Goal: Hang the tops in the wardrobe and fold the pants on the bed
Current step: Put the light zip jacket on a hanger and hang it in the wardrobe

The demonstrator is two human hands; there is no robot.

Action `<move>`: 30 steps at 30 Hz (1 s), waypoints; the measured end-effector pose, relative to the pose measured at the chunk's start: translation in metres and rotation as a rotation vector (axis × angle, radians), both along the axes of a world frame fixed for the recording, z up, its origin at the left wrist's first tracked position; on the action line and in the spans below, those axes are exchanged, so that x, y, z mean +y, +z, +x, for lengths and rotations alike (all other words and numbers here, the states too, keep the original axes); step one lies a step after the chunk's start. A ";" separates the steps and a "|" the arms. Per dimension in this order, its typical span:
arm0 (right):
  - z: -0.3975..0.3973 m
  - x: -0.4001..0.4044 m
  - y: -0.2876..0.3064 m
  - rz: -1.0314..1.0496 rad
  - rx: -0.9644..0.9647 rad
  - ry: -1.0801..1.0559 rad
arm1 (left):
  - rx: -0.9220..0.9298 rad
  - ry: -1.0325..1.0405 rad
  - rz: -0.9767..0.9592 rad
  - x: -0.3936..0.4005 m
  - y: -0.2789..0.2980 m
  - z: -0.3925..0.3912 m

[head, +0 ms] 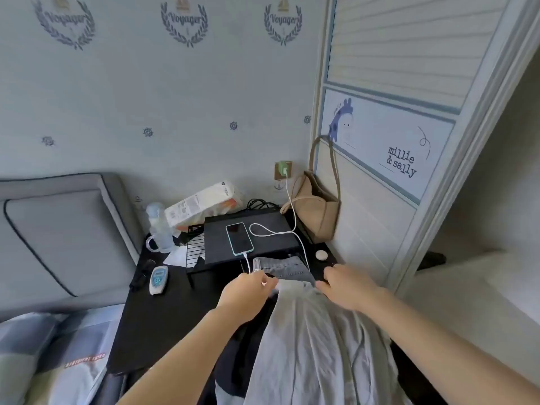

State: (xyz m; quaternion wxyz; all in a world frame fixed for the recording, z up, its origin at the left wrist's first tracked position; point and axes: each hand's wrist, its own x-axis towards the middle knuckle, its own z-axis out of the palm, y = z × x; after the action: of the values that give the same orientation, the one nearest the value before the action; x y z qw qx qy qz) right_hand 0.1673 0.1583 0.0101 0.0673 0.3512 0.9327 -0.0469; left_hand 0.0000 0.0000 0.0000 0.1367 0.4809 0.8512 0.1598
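Observation:
A pale grey top (315,340) hangs down in front of me over the black bedside table (163,311). My left hand (248,293) pinches its upper edge on the left. My right hand (344,287) grips the same edge on the right. Behind the top lie blue-grey jeans (286,267) under a black shelf (248,238). A dark garment (233,361) shows below my left forearm. The wardrobe's sliding door (394,141) stands at the right, and the bed (52,355) is at the lower left.
On the shelf lies a phone (239,238) plugged into a white charging cable (280,232). A beige bag (318,209) leans on the wardrobe. A bottle (159,229), a white package (201,206) and a small white device (158,279) sit on the table. A grey headboard (64,235) stands at the left.

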 end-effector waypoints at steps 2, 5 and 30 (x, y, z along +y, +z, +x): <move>-0.003 0.008 -0.020 -0.183 -0.041 -0.120 | -0.146 0.026 -0.025 0.012 -0.017 0.000; -0.005 0.017 -0.042 -0.347 -0.068 -0.254 | -0.502 0.188 0.037 0.026 -0.034 0.006; 0.114 -0.046 0.080 -0.344 1.072 -0.227 | -0.695 0.517 0.495 -0.054 0.061 0.091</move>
State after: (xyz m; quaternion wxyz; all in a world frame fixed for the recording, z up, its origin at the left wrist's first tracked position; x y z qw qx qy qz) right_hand 0.2810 0.1126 0.0896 -0.3645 0.3603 0.7718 -0.3763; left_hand 0.0912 -0.0543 0.0612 0.2501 0.1904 0.7833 0.5364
